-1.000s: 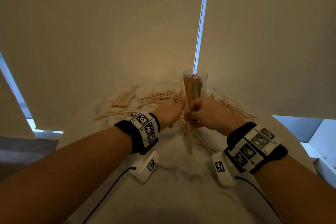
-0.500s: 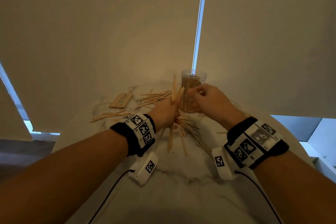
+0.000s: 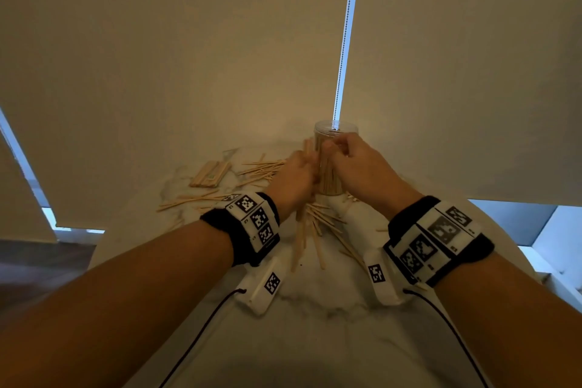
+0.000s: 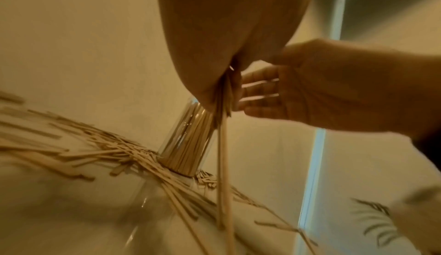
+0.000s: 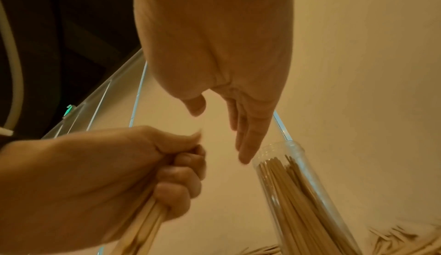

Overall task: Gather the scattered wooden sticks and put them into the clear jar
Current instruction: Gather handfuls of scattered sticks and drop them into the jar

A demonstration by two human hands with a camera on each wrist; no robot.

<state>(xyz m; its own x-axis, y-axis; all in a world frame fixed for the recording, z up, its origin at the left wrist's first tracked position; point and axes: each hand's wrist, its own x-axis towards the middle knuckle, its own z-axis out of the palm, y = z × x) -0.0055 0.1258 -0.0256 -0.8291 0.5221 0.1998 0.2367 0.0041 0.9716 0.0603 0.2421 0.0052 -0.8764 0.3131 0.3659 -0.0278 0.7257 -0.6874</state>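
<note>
The clear jar (image 3: 329, 179) stands upright at the far middle of the table, packed with wooden sticks (image 5: 288, 198). My left hand (image 3: 300, 172) grips a bundle of sticks (image 4: 223, 155) just left of the jar; they hang nearly upright below the fist, tips near the tabletop. My right hand (image 5: 219, 136) hovers at the jar's open rim (image 5: 281, 146) with straight fingers (image 5: 243, 151) pointing down and nothing in it. More loose sticks (image 3: 321, 220) lie scattered round the jar's foot.
A flat stack of wider sticks (image 3: 209, 173) lies at the far left of the white marble table (image 3: 315, 324). Thin sticks (image 3: 189, 200) fan out left of the jar. Roller blinds (image 3: 189, 57) hang close behind the jar.
My right hand let go of the bundle and rose to the jar's rim. My left hand lifted the bundle and carried it forward to the jar's left side.
</note>
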